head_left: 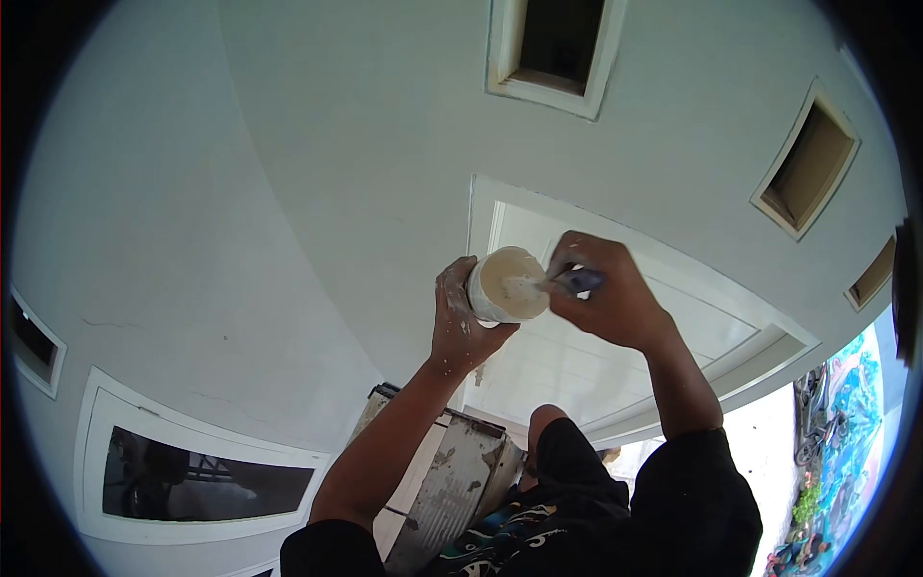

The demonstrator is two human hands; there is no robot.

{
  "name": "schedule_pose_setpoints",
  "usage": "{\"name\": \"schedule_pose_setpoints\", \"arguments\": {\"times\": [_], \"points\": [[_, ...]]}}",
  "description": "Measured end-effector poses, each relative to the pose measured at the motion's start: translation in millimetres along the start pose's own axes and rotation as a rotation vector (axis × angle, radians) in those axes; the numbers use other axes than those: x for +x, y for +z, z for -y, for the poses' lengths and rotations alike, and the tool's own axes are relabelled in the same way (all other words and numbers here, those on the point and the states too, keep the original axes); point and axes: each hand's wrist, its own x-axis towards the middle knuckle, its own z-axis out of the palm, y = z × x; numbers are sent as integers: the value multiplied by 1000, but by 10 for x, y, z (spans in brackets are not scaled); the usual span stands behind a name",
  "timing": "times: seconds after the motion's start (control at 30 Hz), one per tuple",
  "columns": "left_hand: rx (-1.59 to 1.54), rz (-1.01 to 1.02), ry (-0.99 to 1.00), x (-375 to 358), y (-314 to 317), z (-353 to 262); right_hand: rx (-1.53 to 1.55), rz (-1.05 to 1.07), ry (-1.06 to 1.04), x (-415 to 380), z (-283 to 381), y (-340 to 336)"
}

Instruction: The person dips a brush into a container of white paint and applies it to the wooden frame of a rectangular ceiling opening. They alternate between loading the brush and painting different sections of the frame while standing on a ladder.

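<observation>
A round white tub [481, 298] is held up in front of the wall by my left hand [456, 317], whose fingers wrap round its side. White paint shows inside the tub, and white specks dot the hand and wrist. My right hand [608, 288] is closed round the dark handle of a paintbrush [581, 281]. The brush's pale end reaches over the rim into the tub; motion blurs it, and its tip is hard to make out against the paint.
Behind the hands is a white door [538, 375] in a pale grey-green wall [365, 125]. Framed openings [806, 163] sit higher up. A dark-paned window [202, 476] is at lower left. Below stands a worn, paint-stained metal surface [447, 481]. Bicycles [817, 413] appear at far right.
</observation>
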Motion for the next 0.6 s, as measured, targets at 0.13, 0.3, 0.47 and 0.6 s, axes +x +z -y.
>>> {"name": "schedule_pose_setpoints", "arguments": {"times": [0.13, 0.3, 0.47, 0.6], "points": [[74, -2, 113, 29, -22, -38, -223, 78, -66, 31, -121, 165], [48, -7, 135, 43, 9, -8, -304, 110, -18, 75, -97, 163], [64, -20, 183, 60, 0, -53, -321, 68, 58, 95, -104, 212], [85, 5, 199, 56, -6, -47, -316, 82, 120, 148, -86, 216]]}}
